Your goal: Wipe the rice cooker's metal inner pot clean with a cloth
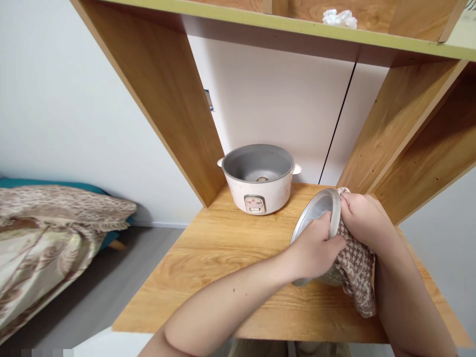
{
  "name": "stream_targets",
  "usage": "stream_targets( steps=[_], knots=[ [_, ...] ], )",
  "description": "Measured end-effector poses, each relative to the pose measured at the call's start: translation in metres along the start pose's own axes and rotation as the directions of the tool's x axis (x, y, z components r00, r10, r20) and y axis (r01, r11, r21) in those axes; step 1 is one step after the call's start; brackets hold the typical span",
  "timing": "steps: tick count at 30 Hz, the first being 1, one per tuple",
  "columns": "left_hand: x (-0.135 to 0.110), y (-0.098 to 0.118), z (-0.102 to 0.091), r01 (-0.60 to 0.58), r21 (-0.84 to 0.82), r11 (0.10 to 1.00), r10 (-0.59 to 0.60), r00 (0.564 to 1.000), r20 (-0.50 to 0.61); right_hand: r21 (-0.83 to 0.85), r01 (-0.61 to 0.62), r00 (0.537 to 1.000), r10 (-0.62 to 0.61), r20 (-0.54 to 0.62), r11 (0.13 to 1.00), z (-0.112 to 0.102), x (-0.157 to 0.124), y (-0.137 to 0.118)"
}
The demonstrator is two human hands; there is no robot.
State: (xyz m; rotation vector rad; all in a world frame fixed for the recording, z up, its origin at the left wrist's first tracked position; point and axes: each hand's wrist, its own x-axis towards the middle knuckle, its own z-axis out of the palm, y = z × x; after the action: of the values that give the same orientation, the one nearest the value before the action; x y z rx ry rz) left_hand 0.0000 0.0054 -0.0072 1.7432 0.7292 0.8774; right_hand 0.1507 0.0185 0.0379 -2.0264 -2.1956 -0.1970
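Note:
My left hand (316,250) grips the rim of a metal inner pot (316,210), held tilted above the wooden shelf top (223,258). My right hand (366,218) is closed on a brown-and-white houndstooth cloth (355,272) and presses it against the pot's outer side; the cloth hangs down below the hands. Behind them, to the left, stands a white rice cooker body (259,178), open, with no lid and its grey inside showing. Most of the pot is hidden by my hands and the cloth.
Wooden side panels (167,94) rise left and right of the shelf, with an upper shelf (297,25) carrying crumpled white paper (339,18). A bed with a patterned blanket (48,233) lies at the far left, across grey floor.

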Motion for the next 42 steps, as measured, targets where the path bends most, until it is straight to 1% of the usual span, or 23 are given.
stream_targets(
  steps=[7, 12, 17, 19, 23, 30, 35, 38, 42],
  knots=[
    [0.000, 0.001, -0.001, 0.000, -0.021, 1.000, 0.000, 1.000, 0.004, -0.134, 0.068, 0.998, -0.068, 0.005, 0.989, 0.002, -0.005, 0.002],
    [0.001, 0.000, -0.001, 0.040, -0.052, 0.998, -0.041, 0.999, -0.004, -0.189, 0.107, 0.994, -0.110, -0.008, 0.976, 0.003, -0.010, 0.000],
    [0.001, -0.002, -0.001, 0.038, -0.054, 0.998, -0.038, 0.999, -0.009, -0.235, 0.141, 0.989, -0.148, -0.012, 0.962, 0.005, -0.013, -0.002],
    [0.001, -0.002, -0.001, 0.038, -0.053, 0.998, -0.039, 0.999, -0.014, -0.216, 0.121, 0.992, -0.126, -0.014, 0.969, 0.006, -0.012, -0.002],
    [0.001, -0.001, -0.001, 0.042, -0.044, 0.998, -0.042, 0.999, -0.011, -0.124, 0.061, 0.998, -0.064, -0.019, 0.990, 0.004, -0.010, -0.002],
    [0.000, 0.000, -0.001, 0.040, -0.030, 0.999, -0.040, 0.999, -0.017, -0.034, -0.010, 1.000, 0.010, 0.014, 0.999, 0.001, -0.002, -0.002],
    [0.000, -0.001, -0.001, 0.006, -0.027, 1.000, -0.007, 1.000, -0.016, 0.057, -0.020, 1.000, 0.020, 0.017, 0.998, 0.000, 0.004, 0.000],
    [0.000, 0.000, 0.000, 0.010, -0.041, 0.999, -0.011, 1.000, -0.008, 0.058, -0.018, 1.000, 0.018, 0.001, 0.998, 0.000, 0.004, 0.001],
    [0.000, 0.000, 0.000, 0.027, -0.037, 0.999, -0.028, 1.000, -0.013, -0.036, 0.010, 1.000, -0.010, -0.007, 0.999, 0.002, -0.003, 0.001]
  ],
)
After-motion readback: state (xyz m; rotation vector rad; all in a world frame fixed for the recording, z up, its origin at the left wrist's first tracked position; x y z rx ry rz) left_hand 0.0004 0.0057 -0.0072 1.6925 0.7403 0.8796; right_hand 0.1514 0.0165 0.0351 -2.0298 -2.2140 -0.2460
